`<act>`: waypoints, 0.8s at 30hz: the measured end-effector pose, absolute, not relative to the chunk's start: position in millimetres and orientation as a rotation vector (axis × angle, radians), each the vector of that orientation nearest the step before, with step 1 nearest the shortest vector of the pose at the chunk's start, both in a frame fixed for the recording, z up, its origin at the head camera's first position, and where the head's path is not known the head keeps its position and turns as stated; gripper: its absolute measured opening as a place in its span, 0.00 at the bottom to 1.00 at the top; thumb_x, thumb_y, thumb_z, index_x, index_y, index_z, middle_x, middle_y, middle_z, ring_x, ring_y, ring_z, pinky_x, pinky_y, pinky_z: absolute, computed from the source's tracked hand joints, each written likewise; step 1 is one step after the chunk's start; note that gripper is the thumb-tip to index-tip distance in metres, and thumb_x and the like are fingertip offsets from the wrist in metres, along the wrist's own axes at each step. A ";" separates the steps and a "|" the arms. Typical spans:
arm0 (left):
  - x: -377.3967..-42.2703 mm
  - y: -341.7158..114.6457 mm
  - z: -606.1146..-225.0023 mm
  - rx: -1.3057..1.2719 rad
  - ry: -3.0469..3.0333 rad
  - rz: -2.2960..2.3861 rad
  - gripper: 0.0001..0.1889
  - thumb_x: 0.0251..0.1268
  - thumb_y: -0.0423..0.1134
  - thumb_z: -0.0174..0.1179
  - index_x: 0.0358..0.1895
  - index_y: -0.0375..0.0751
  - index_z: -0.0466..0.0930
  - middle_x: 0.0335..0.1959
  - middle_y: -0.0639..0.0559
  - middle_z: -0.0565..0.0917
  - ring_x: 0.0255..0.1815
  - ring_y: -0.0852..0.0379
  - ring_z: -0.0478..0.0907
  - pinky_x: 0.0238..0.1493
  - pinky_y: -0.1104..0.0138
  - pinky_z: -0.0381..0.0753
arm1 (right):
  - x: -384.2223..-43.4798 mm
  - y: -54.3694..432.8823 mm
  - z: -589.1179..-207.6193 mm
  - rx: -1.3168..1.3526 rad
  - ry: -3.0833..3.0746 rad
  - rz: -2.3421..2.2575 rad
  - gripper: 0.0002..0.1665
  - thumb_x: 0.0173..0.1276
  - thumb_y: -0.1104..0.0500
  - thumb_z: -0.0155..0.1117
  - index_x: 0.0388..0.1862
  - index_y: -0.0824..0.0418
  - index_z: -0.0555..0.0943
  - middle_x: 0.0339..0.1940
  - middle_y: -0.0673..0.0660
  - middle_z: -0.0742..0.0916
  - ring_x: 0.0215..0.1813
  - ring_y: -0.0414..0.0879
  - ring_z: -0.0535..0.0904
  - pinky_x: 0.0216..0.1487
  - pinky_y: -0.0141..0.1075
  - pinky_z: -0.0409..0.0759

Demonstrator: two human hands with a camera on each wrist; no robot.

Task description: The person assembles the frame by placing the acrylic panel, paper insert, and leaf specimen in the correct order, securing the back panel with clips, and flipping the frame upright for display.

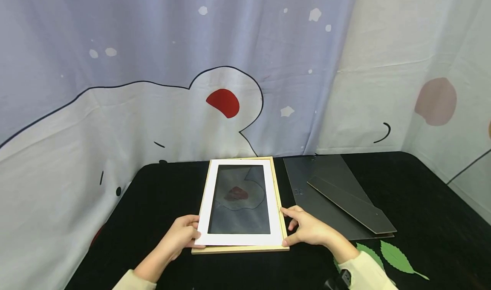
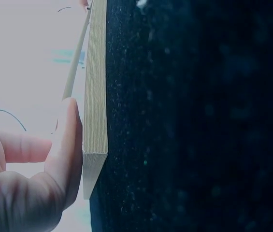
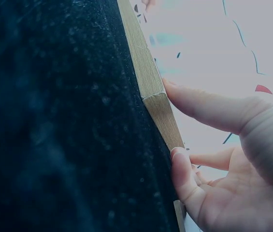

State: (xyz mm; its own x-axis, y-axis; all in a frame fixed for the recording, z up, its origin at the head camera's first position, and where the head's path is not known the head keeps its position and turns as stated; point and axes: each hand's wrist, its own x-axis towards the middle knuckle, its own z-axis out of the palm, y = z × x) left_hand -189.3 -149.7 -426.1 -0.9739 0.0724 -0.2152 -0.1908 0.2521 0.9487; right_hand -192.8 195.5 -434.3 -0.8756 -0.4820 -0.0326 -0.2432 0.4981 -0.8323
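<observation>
A light wooden picture frame (image 1: 239, 249) lies on the black table, with a white mat (image 1: 239, 239) over it. Through the mat's window a dark glossy pane (image 1: 241, 200) mirrors the curtain. My left hand (image 1: 181, 235) pinches the mat at its near left corner, which stands slightly above the frame. In the left wrist view, a gap shows between the tilted mat (image 2: 76, 60) and the frame (image 2: 96, 82). At the near right corner, my right hand (image 1: 307, 227) holds the frame's side, thumb and forefinger spread along the edge. The right wrist view shows the thumb at the frame's corner (image 3: 155, 99).
A dark grey backing board (image 1: 326, 175) lies right of the frame, with a narrow stand piece (image 1: 353, 205) across it. Green leaf shapes (image 1: 397, 256) lie near my right sleeve. A patterned curtain (image 1: 153, 68) hangs behind the black table (image 1: 161, 192).
</observation>
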 end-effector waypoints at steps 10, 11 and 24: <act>-191.1 -146.5 -428.0 -0.148 2.349 1.754 0.27 0.46 0.14 0.45 0.56 0.13 0.66 0.40 0.33 0.81 0.31 0.52 0.80 0.29 0.56 0.84 | -192.9 195.4 -436.0 -0.614 2.499 -1.305 0.57 0.44 0.62 0.80 0.69 0.78 0.60 0.56 0.65 0.71 0.39 0.45 0.73 0.34 0.30 0.72; -191.0 -146.4 -427.8 -0.146 2.350 1.750 0.27 0.46 0.14 0.45 0.57 0.13 0.66 0.40 0.33 0.81 0.31 0.52 0.80 0.29 0.56 0.84 | -192.9 195.4 -435.9 -0.613 2.500 -1.304 0.57 0.44 0.62 0.80 0.69 0.78 0.60 0.56 0.65 0.71 0.39 0.45 0.73 0.34 0.30 0.72; -188.1 -144.0 -425.4 -0.060 2.335 1.754 0.27 0.45 0.15 0.44 0.56 0.13 0.68 0.37 0.37 0.82 0.30 0.52 0.81 0.29 0.56 0.84 | -192.6 194.8 -433.9 -0.595 2.499 -1.306 0.57 0.44 0.63 0.79 0.69 0.78 0.60 0.56 0.64 0.71 0.39 0.45 0.72 0.32 0.30 0.72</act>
State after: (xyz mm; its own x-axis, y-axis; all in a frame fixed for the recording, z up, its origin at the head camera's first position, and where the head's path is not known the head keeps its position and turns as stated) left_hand -188.1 -144.0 -425.4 -0.9749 0.0988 -0.1994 -0.1639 0.2870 0.9438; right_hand -192.6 194.8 -433.9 -0.8825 -0.4688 -0.0391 -0.2356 0.5123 -0.8258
